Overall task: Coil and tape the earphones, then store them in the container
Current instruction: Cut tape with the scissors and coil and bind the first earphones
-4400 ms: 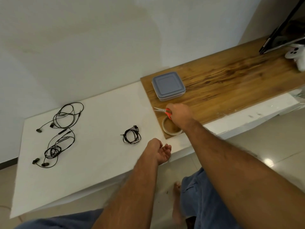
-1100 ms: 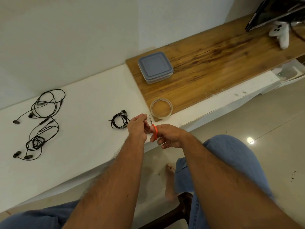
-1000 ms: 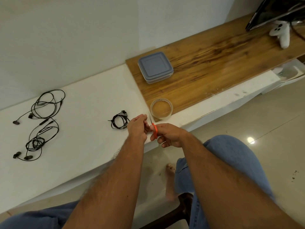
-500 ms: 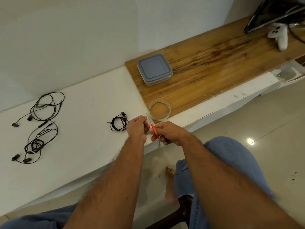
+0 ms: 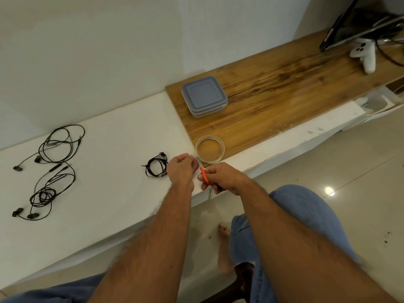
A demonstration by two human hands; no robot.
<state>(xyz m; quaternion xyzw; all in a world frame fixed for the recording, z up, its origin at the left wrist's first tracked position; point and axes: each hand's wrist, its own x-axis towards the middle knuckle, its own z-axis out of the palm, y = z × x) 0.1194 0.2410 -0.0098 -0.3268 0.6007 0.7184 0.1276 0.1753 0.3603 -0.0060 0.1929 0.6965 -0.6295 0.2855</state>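
A small coiled black earphone (image 5: 156, 167) lies on the white table (image 5: 109, 149) just left of my left hand (image 5: 181, 171). My left hand pinches a clear strip of tape at its fingertips. My right hand (image 5: 220, 178) grips red-handled scissors (image 5: 204, 174), whose blades point up at the strip, right beside the tape roll (image 5: 210, 150). Two uncoiled black earphones, one (image 5: 59, 145) above the other (image 5: 43, 193), lie at the far left. The grey-lidded container (image 5: 204, 96) sits shut on the wooden board (image 5: 273, 92).
A white game controller (image 5: 365, 54) and a dark screen (image 5: 349, 25) stand at the board's far right end. The table's front edge runs just under my hands, with tiled floor and my knees below it.
My right hand took the scissors from the board and brought them to my left hand. Over the last second both hands stay together at the table edge, shifting slightly toward the tape roll.
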